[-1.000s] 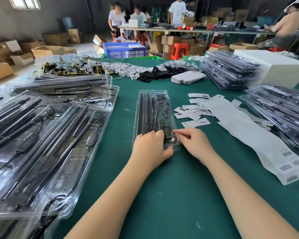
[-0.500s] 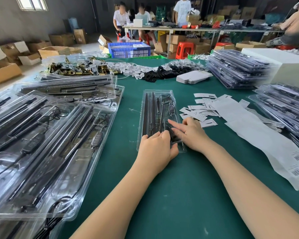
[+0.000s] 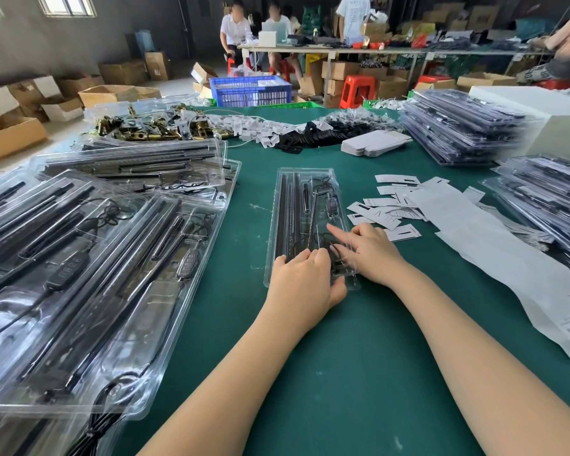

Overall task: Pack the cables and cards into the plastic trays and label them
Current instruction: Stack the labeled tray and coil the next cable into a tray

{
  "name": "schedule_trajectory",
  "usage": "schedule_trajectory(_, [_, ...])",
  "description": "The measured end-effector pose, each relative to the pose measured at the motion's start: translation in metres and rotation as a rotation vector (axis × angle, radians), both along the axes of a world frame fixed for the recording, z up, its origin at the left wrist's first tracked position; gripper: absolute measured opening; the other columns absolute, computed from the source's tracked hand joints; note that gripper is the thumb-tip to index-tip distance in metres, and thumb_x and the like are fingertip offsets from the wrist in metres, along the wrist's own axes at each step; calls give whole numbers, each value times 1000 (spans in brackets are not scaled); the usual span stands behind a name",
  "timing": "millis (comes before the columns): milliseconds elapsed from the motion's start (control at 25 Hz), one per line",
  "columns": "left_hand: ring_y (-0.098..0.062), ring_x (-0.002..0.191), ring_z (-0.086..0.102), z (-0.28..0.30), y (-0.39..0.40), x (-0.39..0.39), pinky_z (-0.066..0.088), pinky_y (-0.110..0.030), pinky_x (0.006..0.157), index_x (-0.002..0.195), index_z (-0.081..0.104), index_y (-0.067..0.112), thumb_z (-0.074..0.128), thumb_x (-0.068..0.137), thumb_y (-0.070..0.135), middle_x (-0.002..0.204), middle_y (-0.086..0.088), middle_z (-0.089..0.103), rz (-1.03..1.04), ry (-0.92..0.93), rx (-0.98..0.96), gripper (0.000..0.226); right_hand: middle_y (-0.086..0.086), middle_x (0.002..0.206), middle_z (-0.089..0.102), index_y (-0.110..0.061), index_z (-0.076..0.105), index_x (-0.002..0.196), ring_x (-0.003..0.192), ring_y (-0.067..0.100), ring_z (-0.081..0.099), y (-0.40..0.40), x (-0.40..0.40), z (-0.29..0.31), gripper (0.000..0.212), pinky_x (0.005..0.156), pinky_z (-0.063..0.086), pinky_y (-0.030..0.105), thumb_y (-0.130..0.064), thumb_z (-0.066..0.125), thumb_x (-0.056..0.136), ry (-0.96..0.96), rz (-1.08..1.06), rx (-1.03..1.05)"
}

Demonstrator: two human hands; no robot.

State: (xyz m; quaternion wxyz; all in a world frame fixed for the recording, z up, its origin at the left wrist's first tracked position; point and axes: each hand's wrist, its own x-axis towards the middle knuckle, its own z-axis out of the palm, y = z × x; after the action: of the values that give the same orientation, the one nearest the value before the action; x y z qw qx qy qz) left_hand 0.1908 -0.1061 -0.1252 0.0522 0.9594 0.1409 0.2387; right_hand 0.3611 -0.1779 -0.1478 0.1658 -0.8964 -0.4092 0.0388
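With the clear plastic tray at frame centre, the left hand pressing flat on its near end and the right hand pressing with spread fingers, uneven pressure could leave the black cable pinched outside its recess.

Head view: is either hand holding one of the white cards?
No: the left hand and right hand both press on the clear plastic tray, while the white cards lie untouched beside it.

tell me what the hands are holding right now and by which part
Neither hand grips anything. The left hand rests on the near end of the clear plastic tray, and the right hand presses straight fingers onto its near right part.
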Motion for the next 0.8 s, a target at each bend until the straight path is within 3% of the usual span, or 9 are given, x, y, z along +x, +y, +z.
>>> schedule_trajectory(80, [-24,60,62,1,-1,0,51,-36,64,71,59,4,78,68,27,60,-5,60,-9,3,-12,30,-4,105,32,-51,33,143,105,16,29,2,1,4,44,93,33,33,-50,38,99,21,10,-63])
schedule_trajectory(240, [-29,79,62,-1,1,1,47,-44,83,86,59,1,64,84,29,77,-10,63,-23,24,-68,28,-2,103,33,-52,33,143,99,18,29,4,-3,6,42,84,33,32,-49,34,101,-44,-7,-94])
schedule_trajectory(360, [-30,84,62,-1,1,0,46,-46,89,89,58,1,62,85,29,81,-10,64,-16,33,-74,29,-2,102,36,-51,42,138,97,18,31,0,-6,1,38,83,32,29,-47,37,101,-51,-21,5])
schedule_trajectory(600, [-29,79,63,-2,1,2,48,-46,87,86,59,1,66,82,28,78,-9,64,-2,16,-75,28,-6,96,39,-51,54,128,96,17,33,0,-5,-1,33,81,33,29,-51,43,97,-7,-40,108])
schedule_trajectory(720, [-29,87,61,-3,1,2,44,-45,93,93,57,2,60,86,30,85,-8,64,-7,41,-96,29,-7,100,41,-46,49,136,103,20,38,-2,-8,-3,40,87,36,31,-53,43,96,-5,-72,122])
schedule_trajectory(800, [-27,94,59,-4,1,3,40,-45,98,97,55,5,54,89,34,91,-6,62,11,91,-100,30,-7,101,48,-39,56,132,108,22,42,-5,-10,-3,37,94,40,33,-45,47,97,35,-83,229])
